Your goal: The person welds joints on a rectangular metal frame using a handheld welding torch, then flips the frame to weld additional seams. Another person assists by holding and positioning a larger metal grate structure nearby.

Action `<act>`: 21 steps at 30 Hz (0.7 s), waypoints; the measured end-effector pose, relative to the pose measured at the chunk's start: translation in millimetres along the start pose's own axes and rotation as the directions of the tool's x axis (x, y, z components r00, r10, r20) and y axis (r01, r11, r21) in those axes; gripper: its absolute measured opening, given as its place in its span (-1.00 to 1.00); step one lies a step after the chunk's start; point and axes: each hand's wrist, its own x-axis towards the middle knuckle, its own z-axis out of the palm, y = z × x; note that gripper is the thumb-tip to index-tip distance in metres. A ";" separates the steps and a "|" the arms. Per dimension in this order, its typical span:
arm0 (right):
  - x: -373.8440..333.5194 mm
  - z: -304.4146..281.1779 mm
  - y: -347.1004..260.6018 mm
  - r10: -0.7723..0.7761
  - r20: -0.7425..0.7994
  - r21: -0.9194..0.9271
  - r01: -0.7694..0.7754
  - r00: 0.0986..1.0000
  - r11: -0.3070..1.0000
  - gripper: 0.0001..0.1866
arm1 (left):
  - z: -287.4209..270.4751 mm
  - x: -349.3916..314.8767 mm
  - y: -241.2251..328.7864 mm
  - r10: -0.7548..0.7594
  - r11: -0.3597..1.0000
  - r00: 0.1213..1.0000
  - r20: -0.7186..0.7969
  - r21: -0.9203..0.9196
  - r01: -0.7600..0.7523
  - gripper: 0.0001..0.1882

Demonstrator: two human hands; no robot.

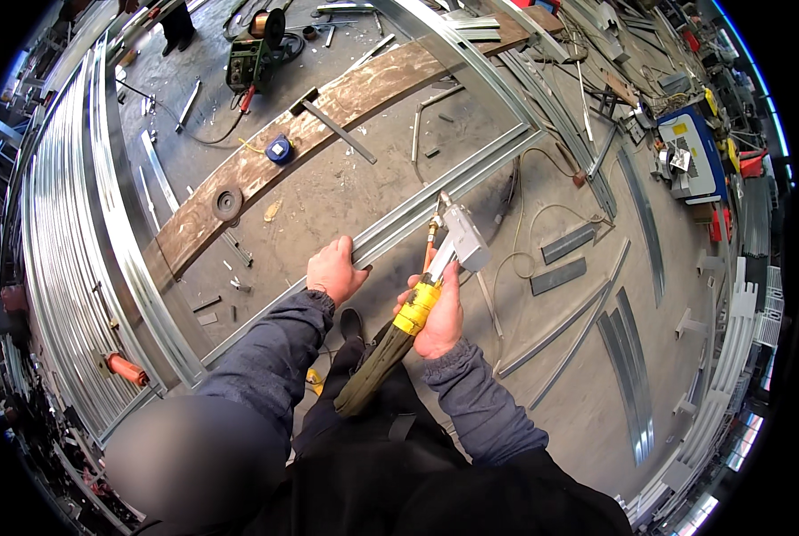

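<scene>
Yellow-taped tool (417,308) in right grip (444,325).

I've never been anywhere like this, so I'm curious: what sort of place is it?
Probably a metal workshop: long shiny metal profiles lie on the left, a wire spool sits by a green machine, and a round disc rests on a wooden plank.

A grey floor (560,438) carries metal strips (620,384) and short dark pieces (558,276).
</scene>
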 end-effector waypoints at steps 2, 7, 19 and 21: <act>2.1 2.2 -1.2 0.006 -0.008 0.002 -0.006 1.000 1.000 -0.25 | 1.8 0.1 -1.7 0.006 1.000 1.000 -0.015 0.002 -0.006 -0.45; 3.8 5.8 -4.3 0.035 -0.034 0.018 -0.034 0.999 0.999 -0.27 | 1.4 -1.1 -1.4 0.017 1.000 0.999 -0.037 0.000 -0.017 -0.45; 2.9 15.1 -8.6 0.036 -0.073 -0.006 -0.037 0.997 0.999 -0.27 | 0.5 -0.1 -2.4 -0.010 1.000 1.000 0.019 -0.021 0.011 -0.46; 3.8 15.5 -9.1 0.039 -0.073 -0.002 -0.039 0.997 0.999 -0.27 | 0.7 -0.1 -2.5 -0.016 1.000 1.000 0.021 -0.021 0.017 -0.46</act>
